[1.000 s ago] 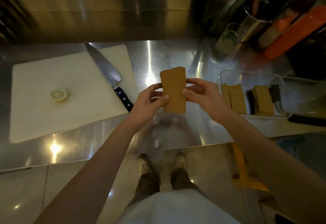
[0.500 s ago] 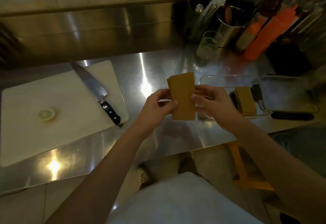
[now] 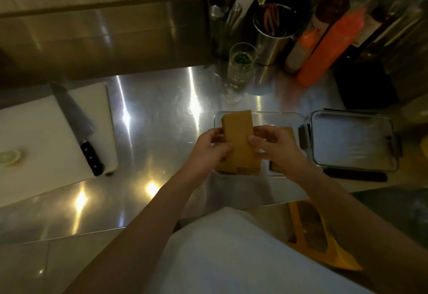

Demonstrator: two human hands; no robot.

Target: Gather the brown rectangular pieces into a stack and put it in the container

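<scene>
I hold a stack of brown rectangular pieces (image 3: 239, 138) with both hands over the left part of a clear glass container (image 3: 273, 116). My left hand (image 3: 212, 150) grips the stack's left edge, my right hand (image 3: 275, 149) its right edge. Under the held stack, more brown pieces (image 3: 240, 170) lie inside the container, and another stack (image 3: 287, 131) shows behind my right hand, mostly hidden.
The container's lid (image 3: 352, 141) lies to its right. A white cutting board (image 3: 46, 136) with a chef's knife (image 3: 78, 129) and a lemon slice (image 3: 9, 156) sits at left. A glass (image 3: 239, 67), a metal utensil pot (image 3: 273, 36) and orange bottles (image 3: 328, 48) stand at the back right.
Both hands carried the brown stack to the right, from above the bare steel counter to over the glass container. The view shifted right as well.
</scene>
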